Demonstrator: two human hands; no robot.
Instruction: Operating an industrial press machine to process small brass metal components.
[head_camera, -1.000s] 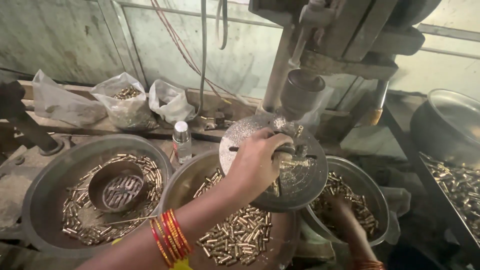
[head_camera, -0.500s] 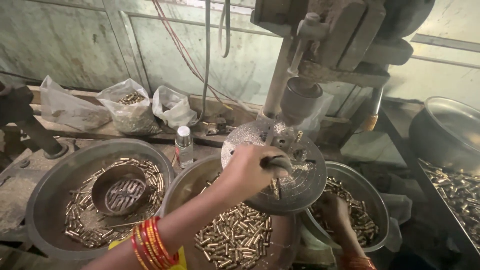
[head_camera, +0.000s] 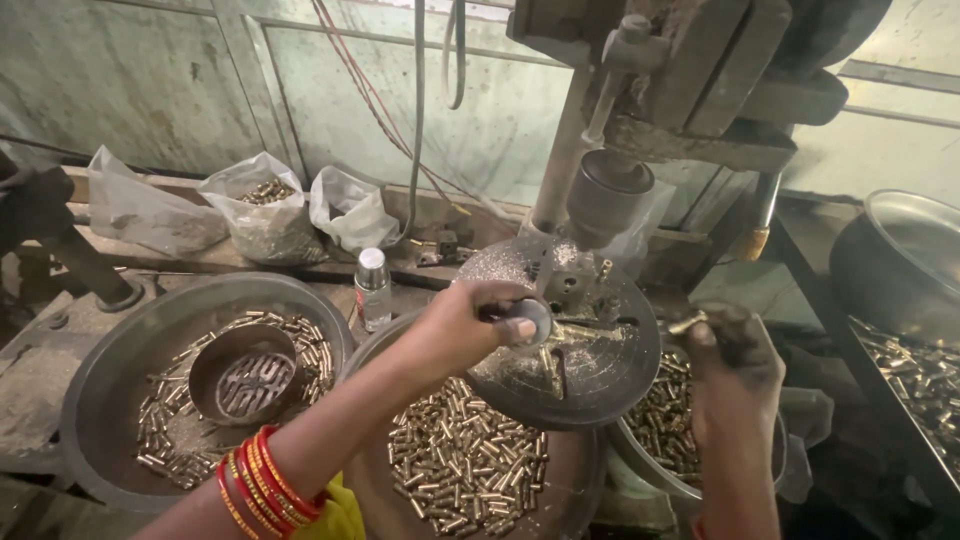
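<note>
Left hand (head_camera: 470, 325) clamped on round knob (head_camera: 530, 320) over drill table (head_camera: 590, 385); right hand (head_camera: 735, 365) pinches brass piece (head_camera: 688, 323) at 3 o'clock, partly hidden

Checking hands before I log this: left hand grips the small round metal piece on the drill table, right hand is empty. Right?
Not quite. In the head view the right hand pinches a small brass casing. The left hand does grip the small round metal piece over the round drill table.

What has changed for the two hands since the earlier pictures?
The right hand came up from the right bowl and now holds a small brass piece at the round plate. The left hand drew back a little toward the plate's near left side, fingers closed on a small metal part. Bowls, bags and bottle stayed.
</note>
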